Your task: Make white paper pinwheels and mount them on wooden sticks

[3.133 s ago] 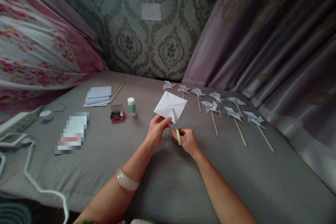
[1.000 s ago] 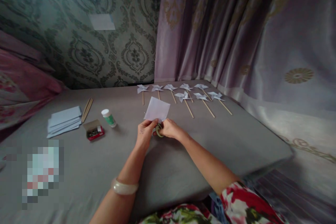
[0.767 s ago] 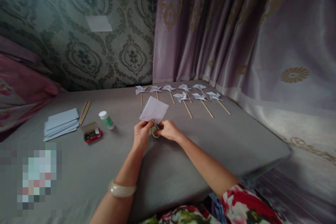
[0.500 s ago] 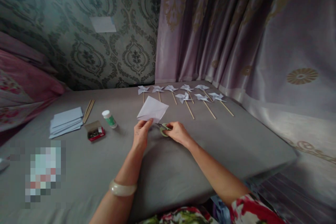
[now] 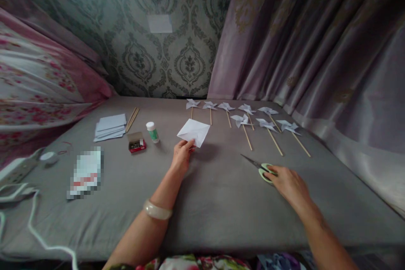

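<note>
My left hand (image 5: 182,154) pinches a white square sheet of paper (image 5: 193,130) by its near edge, holding it above the grey cloth. Faint crease lines show on the sheet. Off to the right, my right hand (image 5: 289,183) grips green-handled scissors (image 5: 262,168) by the handles, low over the cloth. Their blades look closed and point to the upper left, apart from the paper. Beyond both hands lie several white paper pinwheels (image 5: 242,121) on wooden sticks, in two rows.
On the left are a stack of paper (image 5: 110,128), wooden sticks (image 5: 132,119), a small red box (image 5: 137,145) of metal bits and a white-capped green glue bottle (image 5: 152,133). A blurred packet (image 5: 85,173), a power strip (image 5: 19,168) and a white cable (image 5: 47,246) lie nearer on the left.
My right hand has drawn the scissors away from the paper, to the right and nearer to me. My left hand still holds the sheet. The camera view has turned left.
</note>
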`<state>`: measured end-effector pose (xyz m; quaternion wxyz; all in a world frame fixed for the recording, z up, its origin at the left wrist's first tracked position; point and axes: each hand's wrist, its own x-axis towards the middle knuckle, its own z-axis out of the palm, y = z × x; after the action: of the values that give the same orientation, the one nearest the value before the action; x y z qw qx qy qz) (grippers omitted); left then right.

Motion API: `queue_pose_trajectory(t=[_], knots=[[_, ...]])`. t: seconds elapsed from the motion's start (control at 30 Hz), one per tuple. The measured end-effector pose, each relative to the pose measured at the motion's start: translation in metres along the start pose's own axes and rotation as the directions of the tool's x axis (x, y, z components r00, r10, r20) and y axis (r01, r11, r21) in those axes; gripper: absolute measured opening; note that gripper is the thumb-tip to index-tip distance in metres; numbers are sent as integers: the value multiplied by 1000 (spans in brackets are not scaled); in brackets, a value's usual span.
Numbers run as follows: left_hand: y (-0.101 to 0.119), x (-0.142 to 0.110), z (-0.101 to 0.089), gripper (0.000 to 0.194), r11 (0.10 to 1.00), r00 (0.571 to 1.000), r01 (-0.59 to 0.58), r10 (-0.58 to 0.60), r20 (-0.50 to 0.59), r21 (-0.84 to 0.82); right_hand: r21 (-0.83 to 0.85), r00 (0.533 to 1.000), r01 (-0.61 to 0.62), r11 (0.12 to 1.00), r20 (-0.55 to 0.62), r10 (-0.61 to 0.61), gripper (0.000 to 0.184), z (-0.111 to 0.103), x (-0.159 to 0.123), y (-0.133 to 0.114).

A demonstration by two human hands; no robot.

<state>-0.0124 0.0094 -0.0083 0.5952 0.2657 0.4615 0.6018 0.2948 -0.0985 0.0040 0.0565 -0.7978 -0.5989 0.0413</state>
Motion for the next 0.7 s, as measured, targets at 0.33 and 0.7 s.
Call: queue_pose_trajectory(t=[0.33, 0.7], knots=[[5, -7, 8, 33, 999, 984, 44, -42, 173, -13, 175, 972, 153, 973, -207, -115, 25, -15, 7, -7], [5, -14, 5, 34, 968, 938, -50, -38, 344, 244, 976, 966, -122, 183, 159, -206, 37, 8, 58, -153]])
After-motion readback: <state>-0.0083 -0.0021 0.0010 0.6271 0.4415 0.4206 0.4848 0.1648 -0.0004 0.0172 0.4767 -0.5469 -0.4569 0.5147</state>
